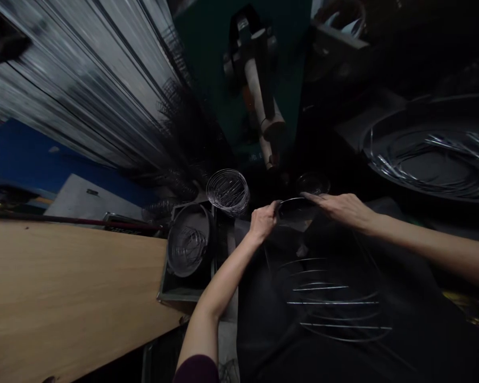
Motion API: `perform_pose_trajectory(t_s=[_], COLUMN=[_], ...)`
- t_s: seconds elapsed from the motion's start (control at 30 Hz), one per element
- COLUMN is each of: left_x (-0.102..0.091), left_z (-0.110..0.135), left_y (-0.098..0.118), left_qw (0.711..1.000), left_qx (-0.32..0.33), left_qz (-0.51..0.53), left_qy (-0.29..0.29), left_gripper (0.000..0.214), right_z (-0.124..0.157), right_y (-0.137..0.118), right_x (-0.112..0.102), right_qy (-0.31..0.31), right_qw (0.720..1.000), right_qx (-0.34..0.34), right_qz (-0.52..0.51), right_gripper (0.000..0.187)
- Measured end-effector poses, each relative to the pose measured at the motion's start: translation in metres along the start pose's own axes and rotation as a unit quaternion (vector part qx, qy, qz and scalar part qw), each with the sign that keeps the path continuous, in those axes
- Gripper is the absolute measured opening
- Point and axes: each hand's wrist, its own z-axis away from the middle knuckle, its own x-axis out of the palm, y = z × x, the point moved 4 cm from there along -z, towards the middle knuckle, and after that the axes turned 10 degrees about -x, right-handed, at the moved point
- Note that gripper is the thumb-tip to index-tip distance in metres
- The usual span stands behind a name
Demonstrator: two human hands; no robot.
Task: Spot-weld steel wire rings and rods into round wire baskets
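Centrally, a shallow dark metal dish (297, 211) is held between both hands, above black fabric (335, 354). Its near rim is clenched by the left hand (263, 222), with the forearm emerging from a maroon sleeve (195, 369). Its far edge is touched by the right hand (341, 209), whose fingers (317, 198) are stretched out almost flat; whether a firm grip is taken there cannot be told. Thin, bright wire rings (331, 300) are spread across the fabric. Just beside the left hand, a loose cylindrical wire coil (227, 191) is seen, and a round black pan (189, 239) holding more wire is set in a dark crate (170, 290). A second dark dish (313, 183) lies just past the right hand's fingers. Further right, tangled wire loops are held in a large round tray (423, 178). At left, a smooth wooden tabletop (64, 298) is laid out, beyond which dense banks of metal wire (75, 80) are stretched.
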Motion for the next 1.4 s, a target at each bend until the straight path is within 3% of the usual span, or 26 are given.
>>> perform_pose_trajectory(t_s=[0.1,0.17,0.43,0.63,0.83,1.4], left_x=[-0.007,-0.016,-0.072,-0.096,-0.103,-0.105], left_z=[-0.006,-0.01,-0.029,-0.046,-0.058,-0.061], left_y=[0.003,0.004,0.014,0.016,0.014,0.012], left_qw=[0.999,0.998,0.998,0.998,0.998,0.995], left_qx=[0.027,0.031,0.044,0.046,0.036,0.029], left_qz=[0.045,0.038,-0.038,-0.022,-0.029,-0.085], left_qy=[-0.013,-0.025,0.01,0.037,0.034,0.047], left_gripper=[0.039,0.041,0.037,0.033,0.032,0.031], right_z=[-0.007,-0.014,-0.039,-0.059,-0.073,-0.08], right_y=[-0.002,-0.004,-0.002,0.012,0.019,0.025], right_x=[-0.004,-0.013,-0.066,-0.083,-0.087,-0.081], right_qy=[-0.078,-0.093,-0.068,-0.029,-0.03,-0.033], right_qw=[0.996,0.995,0.996,0.999,0.999,0.999], right_qx=[0.014,0.022,0.022,0.008,0.017,0.03], right_qz=[0.033,0.034,0.054,0.032,0.032,0.002], right_gripper=[0.063,0.062,0.066,0.059,0.053,0.048])
